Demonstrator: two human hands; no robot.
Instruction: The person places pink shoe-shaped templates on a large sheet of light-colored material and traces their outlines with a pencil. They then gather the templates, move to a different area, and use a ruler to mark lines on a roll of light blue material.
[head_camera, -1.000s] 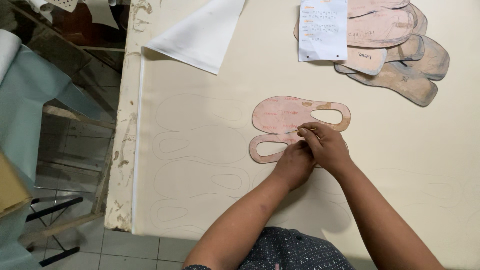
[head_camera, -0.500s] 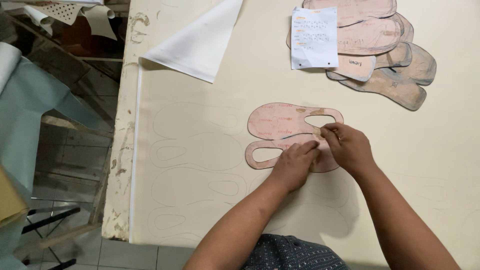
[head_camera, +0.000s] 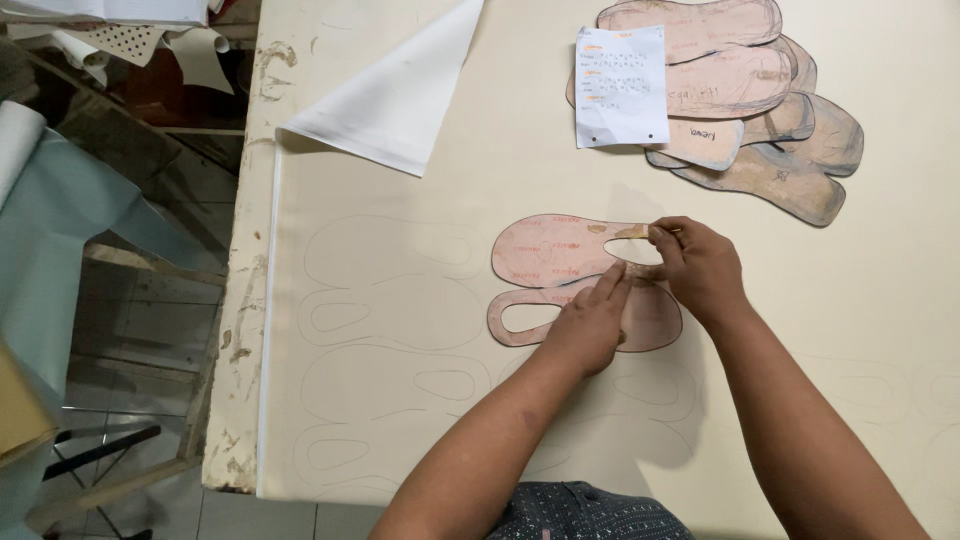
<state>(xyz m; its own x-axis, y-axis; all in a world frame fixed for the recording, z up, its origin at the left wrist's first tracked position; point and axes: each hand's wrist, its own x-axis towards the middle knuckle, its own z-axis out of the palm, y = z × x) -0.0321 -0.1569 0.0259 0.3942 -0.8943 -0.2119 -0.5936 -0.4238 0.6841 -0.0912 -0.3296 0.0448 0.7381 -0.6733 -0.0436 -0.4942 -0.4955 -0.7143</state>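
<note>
Two pinkish cardboard shoe-upper templates lie side by side on a cream sheet (head_camera: 420, 420) marked with traced outlines. My left hand (head_camera: 590, 325) rests fingers-out on the lower template (head_camera: 520, 318), pressing it flat, fingertips at the seam between the two. My right hand (head_camera: 700, 268) is curled at the right end of the upper template (head_camera: 550, 250). Its thumb and forefinger pinch the thin band over the oval cutout. Whether it also holds a pen is hidden.
A stack of brown sole-shaped cardboard patterns (head_camera: 770, 160) with a white paper slip (head_camera: 620, 85) on top lies at the back right. The sheet's corner (head_camera: 400, 110) is folded over at the back left. The table's worn edge (head_camera: 245, 300) runs down the left.
My right hand has moved up and right, from the seam between the templates to the upper template's cutout band. My left hand has stayed on the lower template.
</note>
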